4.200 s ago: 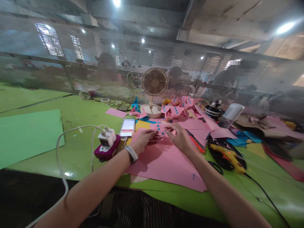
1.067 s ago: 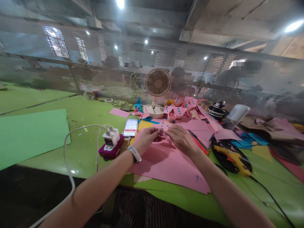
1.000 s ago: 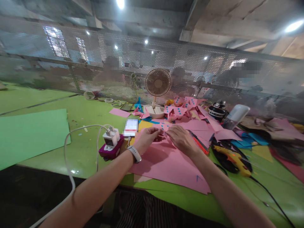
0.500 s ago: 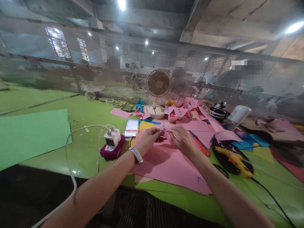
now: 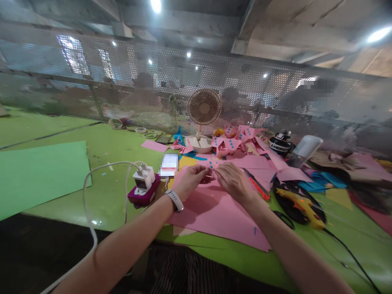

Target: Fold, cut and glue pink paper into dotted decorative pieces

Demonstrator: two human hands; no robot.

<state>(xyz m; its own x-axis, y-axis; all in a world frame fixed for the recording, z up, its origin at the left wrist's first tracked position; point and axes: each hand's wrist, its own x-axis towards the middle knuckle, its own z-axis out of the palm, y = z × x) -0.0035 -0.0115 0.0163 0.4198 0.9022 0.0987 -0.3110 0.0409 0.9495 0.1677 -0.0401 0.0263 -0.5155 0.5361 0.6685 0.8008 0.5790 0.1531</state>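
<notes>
My left hand [image 5: 192, 178], with a white watch on the wrist, and my right hand [image 5: 233, 181] meet over a large pink paper sheet [image 5: 214, 212] on the green table [image 5: 104, 192]. Both pinch a small pink paper piece with blue dots [image 5: 213, 165] between curled fingertips. The piece is mostly hidden by my fingers. Just beyond lies a pile of folded pink shapes with blue dots [image 5: 231, 141].
A white charger on a magenta block [image 5: 143, 185] with a white cable sits left of my hands. A small desk fan [image 5: 203, 110], a yellow glue gun [image 5: 301, 202], black scissors [image 5: 283, 218], a green sheet [image 5: 39, 173] and paper scraps surround them. A perforated metal screen closes the back.
Since four seconds ago my hands have drawn closer together on the dotted piece. Over the last second they hardly move; only the fingertips shift slightly.
</notes>
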